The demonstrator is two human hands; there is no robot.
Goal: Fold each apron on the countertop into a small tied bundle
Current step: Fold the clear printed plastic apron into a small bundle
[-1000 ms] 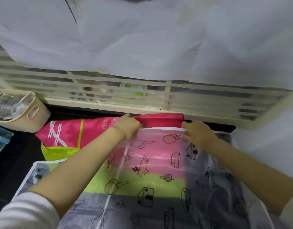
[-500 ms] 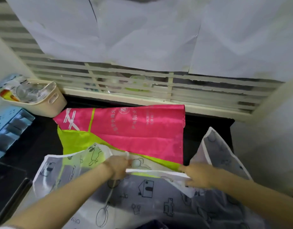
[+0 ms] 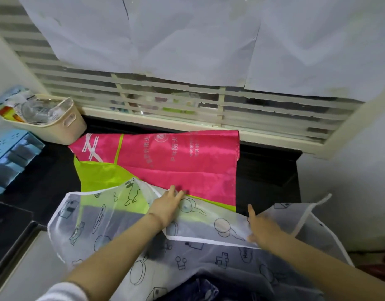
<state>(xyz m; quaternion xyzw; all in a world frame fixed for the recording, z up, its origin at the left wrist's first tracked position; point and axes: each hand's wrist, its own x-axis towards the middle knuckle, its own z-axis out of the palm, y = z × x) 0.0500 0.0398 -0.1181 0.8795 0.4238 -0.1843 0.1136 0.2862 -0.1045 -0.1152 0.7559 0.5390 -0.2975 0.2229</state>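
Observation:
A translucent white apron (image 3: 113, 231) printed with black drawings lies across the near edge of the dark countertop (image 3: 267, 179), its top part folded down toward me. Under it and farther back lies a pink and lime-green apron (image 3: 176, 161). My left hand (image 3: 167, 205) rests flat on the translucent apron's fold, fingers straight, at the pink apron's near edge. My right hand (image 3: 261, 229) lies on the same folded layer to the right, fingers spread and blurred. A white trimmed corner (image 3: 306, 213) of the translucent apron stands up at the right.
A cream basket (image 3: 55, 124) with packets stands at the back left beside blue holders (image 3: 11, 155). A window with slats and paper sheets (image 3: 187, 40) runs along the back. A white wall (image 3: 347, 192) closes the right side.
Both hands pulled the translucent apron's far edge from the window toward me, folding it over itself. They have released their grip and now lie flat on the fold.

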